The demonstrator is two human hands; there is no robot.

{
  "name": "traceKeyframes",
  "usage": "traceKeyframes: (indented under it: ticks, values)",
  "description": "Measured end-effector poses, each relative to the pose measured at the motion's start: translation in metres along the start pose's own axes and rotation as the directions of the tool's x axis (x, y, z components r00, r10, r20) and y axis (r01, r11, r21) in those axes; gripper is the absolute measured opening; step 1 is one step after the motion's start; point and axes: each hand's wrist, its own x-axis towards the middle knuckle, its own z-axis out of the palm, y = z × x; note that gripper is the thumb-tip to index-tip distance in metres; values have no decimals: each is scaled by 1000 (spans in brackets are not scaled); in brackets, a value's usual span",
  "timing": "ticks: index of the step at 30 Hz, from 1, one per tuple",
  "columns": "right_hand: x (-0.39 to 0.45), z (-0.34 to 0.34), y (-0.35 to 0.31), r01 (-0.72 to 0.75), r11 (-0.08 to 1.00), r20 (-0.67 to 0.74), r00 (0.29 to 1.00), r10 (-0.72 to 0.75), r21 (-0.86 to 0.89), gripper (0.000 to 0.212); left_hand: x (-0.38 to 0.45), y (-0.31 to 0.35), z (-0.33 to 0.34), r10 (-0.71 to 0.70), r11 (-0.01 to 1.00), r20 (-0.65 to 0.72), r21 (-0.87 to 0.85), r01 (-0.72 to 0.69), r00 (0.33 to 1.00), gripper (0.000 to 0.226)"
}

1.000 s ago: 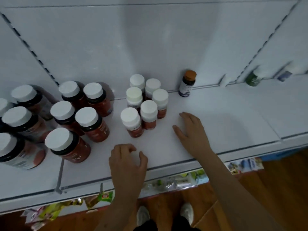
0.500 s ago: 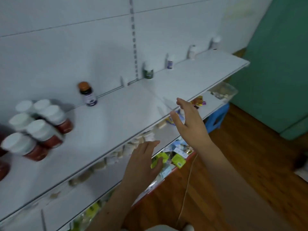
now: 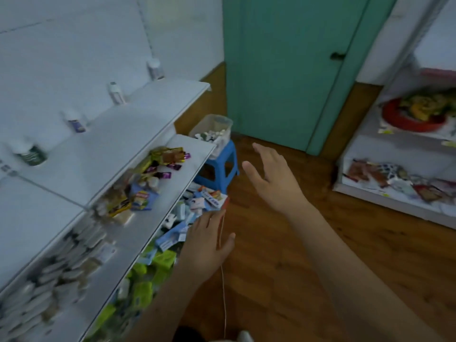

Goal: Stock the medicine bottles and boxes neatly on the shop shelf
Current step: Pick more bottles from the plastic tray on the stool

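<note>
My left hand (image 3: 209, 239) hangs in the air with fingers relaxed, holding nothing, beside the lower shelf edges. My right hand (image 3: 271, 176) is spread and empty over the wooden floor, stretched toward a blue stool (image 3: 219, 169). On that stool stands a clear tub (image 3: 214, 130) of small white-capped medicine bottles. The top white shelf (image 3: 111, 141) carries single bottles along its back: a green-labelled one (image 3: 30, 153), a blue-labelled one (image 3: 75, 122) and two more (image 3: 116, 93) further right. The view is blurred.
The shelf below (image 3: 158, 193) holds sweets and small boxes; lower ones hold green and blue packets (image 3: 158, 260). A teal door (image 3: 283, 70) closes the far end. Another stocked rack (image 3: 399, 169) stands on the right. A thin cord (image 3: 223, 280) hangs by my left arm.
My view swung right from the red-labelled bottles toward the door and stool. Both hands left the top shelf and now hover empty, the right one reaching forward.
</note>
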Motion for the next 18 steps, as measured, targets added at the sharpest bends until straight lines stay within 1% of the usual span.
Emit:
traceKeyframes:
  ticks: [4, 6, 10, 14, 18]
  values:
    - [15, -17, 35, -31, 997, -4, 1000, 31, -72, 66, 37, 14, 17, 36, 999, 77, 10, -37, 996, 67]
    - [28, -19, 52, -57, 994, -1, 998, 57, -91, 67, 62, 15, 24, 48, 998, 93, 22, -50, 994, 71]
    - [64, -19, 79, -97, 987, 6, 995, 98, -131, 68, 118, 18, 38, 68, 998, 121, -8, -68, 990, 70]
    - [125, -17, 106, -109, 977, 19, 993, 115, -182, 69, 194, 9, 54, 90, 996, 125, -14, -89, 988, 69]
    - [213, -16, 132, -115, 969, 28, 992, 124, -219, 70, 283, -6, 57, 92, 995, 119, -41, -87, 989, 74]
